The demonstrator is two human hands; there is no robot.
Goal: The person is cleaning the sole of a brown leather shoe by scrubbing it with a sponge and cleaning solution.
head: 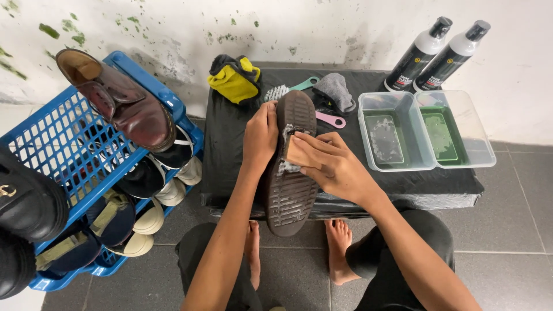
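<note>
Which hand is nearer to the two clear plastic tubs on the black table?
Right. The right hand, pressing a brush block onto the upturned shoe sole, is just left of the clear tubs. The left hand grips the shoe's far side, farther from them.

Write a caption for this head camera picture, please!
Left hand steadies an upturned shoe while right hand presses a brush on its sole.
</note>
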